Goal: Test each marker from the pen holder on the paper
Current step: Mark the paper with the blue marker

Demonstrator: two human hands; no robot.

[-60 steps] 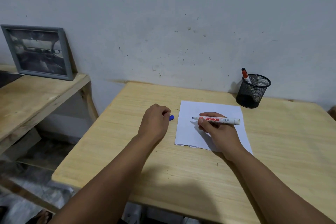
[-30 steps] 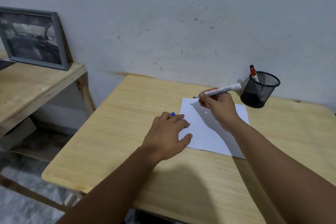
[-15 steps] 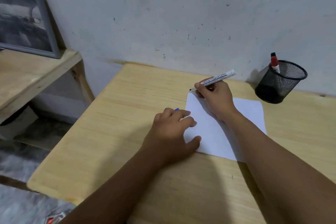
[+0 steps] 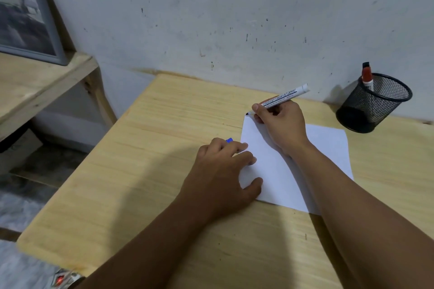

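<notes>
Wooden table (image 4: 164,148) before us: our right hand (image 4: 280,126) closes its grip on the whiteboard marker (image 4: 285,96), tip at the paper's (image 4: 324,148) far-left corner. Our left hand (image 4: 223,171) pins the paper's edge, fingers curled over a blue cap (image 4: 229,140). A red marker (image 4: 367,76) stands in the mesh pen holder (image 4: 373,103).

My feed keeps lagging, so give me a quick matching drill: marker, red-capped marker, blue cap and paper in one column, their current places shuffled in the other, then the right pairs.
Things:
1. Marker
2. Red-capped marker
3. Blue cap
4. Paper

Places:
A. Flat on the table, under both hands
B. Standing in the pen holder
C. In the right hand, tip at the sheet's far left corner
D. Peeking out from the left hand

Pairs: 1-C, 2-B, 3-D, 4-A
</notes>
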